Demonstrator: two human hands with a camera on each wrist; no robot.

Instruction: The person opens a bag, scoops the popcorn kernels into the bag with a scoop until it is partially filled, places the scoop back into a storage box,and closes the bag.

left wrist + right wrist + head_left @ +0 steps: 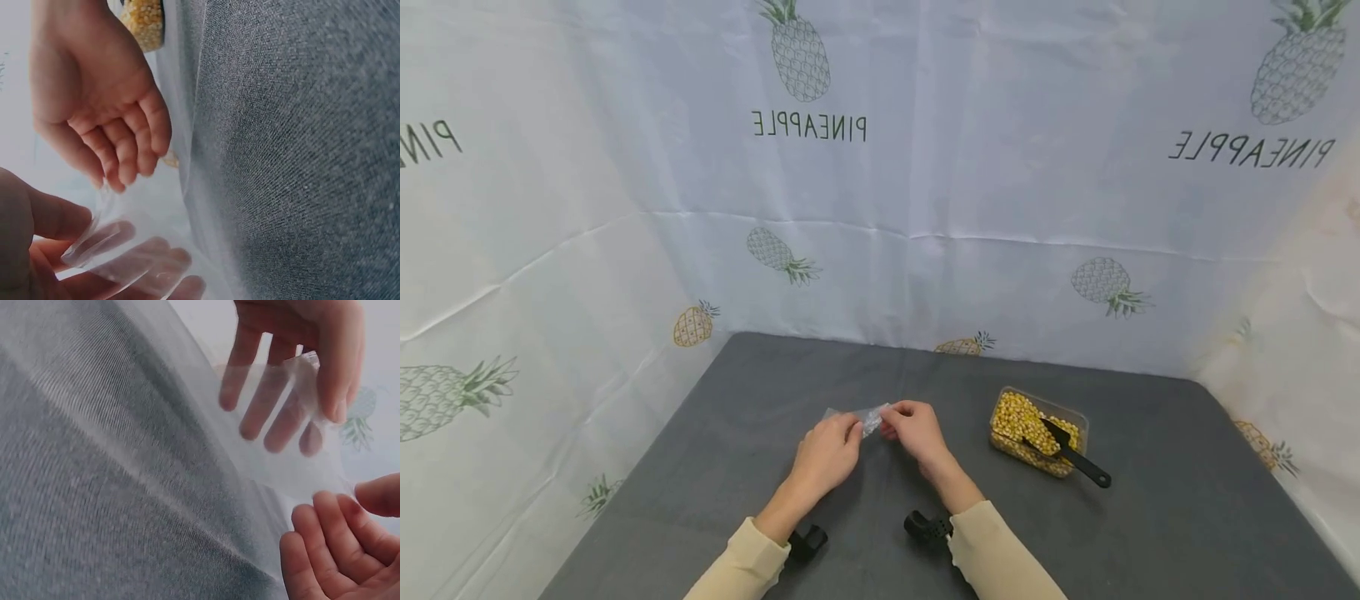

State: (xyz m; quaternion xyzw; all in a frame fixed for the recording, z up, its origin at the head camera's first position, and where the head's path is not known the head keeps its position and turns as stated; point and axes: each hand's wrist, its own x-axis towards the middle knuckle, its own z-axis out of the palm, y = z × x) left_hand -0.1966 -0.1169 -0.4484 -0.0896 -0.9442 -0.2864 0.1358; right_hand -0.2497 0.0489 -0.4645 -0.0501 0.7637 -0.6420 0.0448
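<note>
One wide, dark-grey, fabric-textured table (1157,517) carries everything here, and its main hazard is probably how close things stand. The clear plastic rectangular tub (1030,457) of yellow corn kernels (1018,417) sits to the right, apart from the hands; a sideways sweep of the right forearm could knock it and scatter grain. The black plastic scoop (1072,456) leans across the rim with its handle sticking out, so a sleeve could perhaps catch it and flick kernels loose. The thin, transparent plastic bag (872,419) seems likeliest to give trouble: its slick film could slide from a light pinch, or tear if pulled unevenly.

That bag lies between the two hands, above the tabletop. The left hand (829,450) holds one side between thumb and nearly straight fingers, which show through the film. The right hand (916,429) nips the other edge with thumb and forefinger, remaining fingers half-curled. Whether the bag's mouth is parted, I cannot tell.
</note>
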